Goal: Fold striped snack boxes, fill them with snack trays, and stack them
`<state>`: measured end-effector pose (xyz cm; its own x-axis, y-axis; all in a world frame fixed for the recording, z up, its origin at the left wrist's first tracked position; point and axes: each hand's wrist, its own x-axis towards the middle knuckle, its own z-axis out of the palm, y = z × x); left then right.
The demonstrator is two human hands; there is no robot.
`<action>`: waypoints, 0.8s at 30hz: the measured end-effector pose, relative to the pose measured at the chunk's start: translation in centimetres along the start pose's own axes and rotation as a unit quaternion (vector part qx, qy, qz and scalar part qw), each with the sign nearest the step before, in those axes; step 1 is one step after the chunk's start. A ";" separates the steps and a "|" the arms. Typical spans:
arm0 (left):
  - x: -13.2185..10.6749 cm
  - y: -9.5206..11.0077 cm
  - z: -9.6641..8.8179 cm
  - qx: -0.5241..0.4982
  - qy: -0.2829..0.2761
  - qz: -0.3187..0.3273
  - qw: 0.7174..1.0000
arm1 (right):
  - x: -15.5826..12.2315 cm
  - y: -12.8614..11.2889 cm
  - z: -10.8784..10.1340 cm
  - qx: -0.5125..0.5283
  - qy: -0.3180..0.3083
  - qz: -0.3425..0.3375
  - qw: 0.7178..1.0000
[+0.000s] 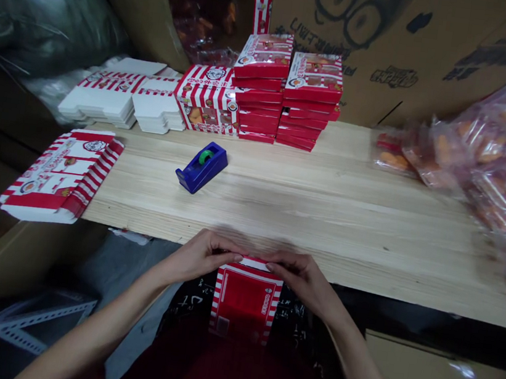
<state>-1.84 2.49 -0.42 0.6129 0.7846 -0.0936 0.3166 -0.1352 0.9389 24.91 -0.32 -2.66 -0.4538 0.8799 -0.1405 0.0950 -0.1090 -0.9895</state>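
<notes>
- Head view: red-and-white striped paperboard carton (245, 303) at 6 o'clock, just past near edge of wooden table (323, 223).
- Left hand (202, 257) and right hand (297, 279) half closed, curled over top edge, holding carton, fingertips nearly meeting.
- Probably light, stiff but easily creased; best hold along folded edges.
- Blue tape dispenser (202, 167) at 11 o'clock from hands; stacked red cartons (259, 91) at 12 o'clock.

dark red top (228, 376) | black garment (184, 308) — white lettering | bare forearms (99, 325)
</notes>
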 end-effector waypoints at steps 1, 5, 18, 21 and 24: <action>-0.2 0.1 0.0 0.010 0.000 0.002 1.000 | -0.3 0.0 0.1 0.015 -0.007 0.004 1.000; -1.3 0.6 -0.3 0.042 -0.007 0.033 0.999 | -1.6 -0.4 0.1 -0.003 -0.042 -0.004 0.999; -3.8 -0.4 1.7 0.059 -0.010 0.077 0.995 | -4.6 -0.2 1.2 -0.138 -0.017 -0.078 0.987; -3.5 -0.7 1.8 0.043 0.004 0.085 0.995 | -4.3 0.1 1.1 -0.115 -0.009 -0.067 0.991; -3.2 -1.0 1.6 0.025 0.005 0.061 0.998 | -3.9 0.4 1.0 -0.098 -0.006 -0.061 0.993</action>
<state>-2.94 -0.85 -1.61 0.6411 0.7671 0.0234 0.2758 -0.2588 0.9257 25.84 -4.24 -2.53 -0.4826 0.8756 -0.0215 0.2088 0.0911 -0.9737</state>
